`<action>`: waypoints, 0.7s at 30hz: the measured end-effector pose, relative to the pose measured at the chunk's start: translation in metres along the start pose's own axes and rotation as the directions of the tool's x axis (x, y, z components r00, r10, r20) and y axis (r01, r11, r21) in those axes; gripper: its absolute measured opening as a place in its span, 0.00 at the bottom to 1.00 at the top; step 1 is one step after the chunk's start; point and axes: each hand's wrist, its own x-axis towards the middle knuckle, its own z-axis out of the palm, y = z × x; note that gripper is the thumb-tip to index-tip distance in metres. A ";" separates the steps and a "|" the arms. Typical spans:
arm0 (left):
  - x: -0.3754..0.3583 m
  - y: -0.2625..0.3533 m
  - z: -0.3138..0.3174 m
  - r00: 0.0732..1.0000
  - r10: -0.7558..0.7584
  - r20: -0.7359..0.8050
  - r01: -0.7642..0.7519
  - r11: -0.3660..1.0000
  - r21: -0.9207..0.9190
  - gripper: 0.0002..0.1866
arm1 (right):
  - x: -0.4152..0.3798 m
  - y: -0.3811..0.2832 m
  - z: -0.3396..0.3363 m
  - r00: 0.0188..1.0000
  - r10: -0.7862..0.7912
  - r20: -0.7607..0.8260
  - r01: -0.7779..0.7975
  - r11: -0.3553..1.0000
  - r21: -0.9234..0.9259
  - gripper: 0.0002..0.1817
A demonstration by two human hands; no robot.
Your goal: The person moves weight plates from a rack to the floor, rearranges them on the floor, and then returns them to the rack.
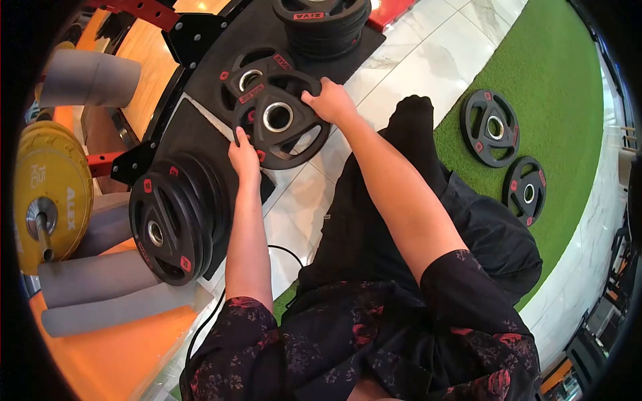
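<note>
Both of my hands grip one black weight plate (292,138) with a silver centre ring and red markings. My left hand (245,158) is closed on its lower left rim, fingers up along the edge. On the upper right rim, my right hand (330,103) holds it with the fingers over the edge. Partly hidden behind this plate is a second black plate (231,83), which it overlaps in this view. Just left of my left hand stands a stack of black plates (176,220).
A taller plate stack (321,33) stands at the top on the black mat (204,78). Two black plates (490,127) lie on the green turf (555,87) at right. A yellow plate (57,180) on a bar and grey foam rollers (100,281) are at left. A black cable (286,250) crosses the tiles.
</note>
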 end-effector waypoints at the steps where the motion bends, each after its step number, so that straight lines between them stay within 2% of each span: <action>1: -0.006 0.003 -0.001 1.000 0.007 -0.005 -0.007 1.000 -0.009 0.30 | -0.002 -0.005 -0.003 1.000 -0.011 -0.005 0.011 1.000 -0.002 0.38; 3: -0.020 0.007 -0.002 0.999 -0.051 -0.018 0.050 0.995 -0.083 0.28 | -0.013 -0.006 -0.012 0.999 -0.020 -0.042 0.019 0.999 -0.027 0.36; 6: -0.020 0.023 -0.005 1.000 -0.019 -0.013 0.017 0.992 -0.127 0.28 | -0.021 -0.019 -0.024 0.996 -0.044 -0.077 0.038 0.997 -0.067 0.35; 8: -0.019 0.037 -0.015 0.999 0.007 0.035 0.000 0.982 -0.189 0.27 | -0.026 -0.028 -0.035 0.998 -0.019 -0.065 0.019 1.000 0.004 0.35; 11: -0.031 0.088 -0.017 0.994 0.058 0.093 -0.030 0.958 -0.285 0.23 | -0.050 -0.046 -0.084 0.999 0.015 -0.034 -0.012 0.996 0.089 0.35; 13: -0.039 0.124 -0.010 0.982 0.115 0.153 -0.060 0.943 -0.328 0.21 | -0.062 -0.046 -0.110 0.959 -0.124 -0.253 0.133 0.991 0.018 0.36; 15: -0.054 0.167 0.005 0.947 0.176 0.267 -0.084 0.942 -0.324 0.21 | -0.078 -0.045 -0.151 0.912 -0.172 -0.373 0.189 0.982 0.010 0.37; 16: -0.066 0.188 0.018 0.933 0.206 0.294 -0.102 0.937 -0.335 0.22 | -0.085 -0.044 -0.176 0.937 -0.122 -0.328 0.165 0.980 0.108 0.35; 17: -0.073 0.206 0.037 0.918 0.241 0.317 -0.122 0.928 -0.352 0.23 | -0.104 -0.049 -0.205 0.941 -0.085 -0.329 0.134 0.982 0.129 0.34; 19: -0.077 0.233 0.079 0.855 0.331 0.399 -0.222 0.930 -0.294 0.24 | -0.109 -0.028 -0.252 0.908 -0.028 -0.417 0.066 0.995 0.076 0.33; 21: -0.097 0.251 0.132 0.772 0.437 0.462 -0.290 0.888 -0.357 0.25 | -0.115 0.004 -0.296 0.828 -0.028 -0.560 0.031 1.000 -0.004 0.34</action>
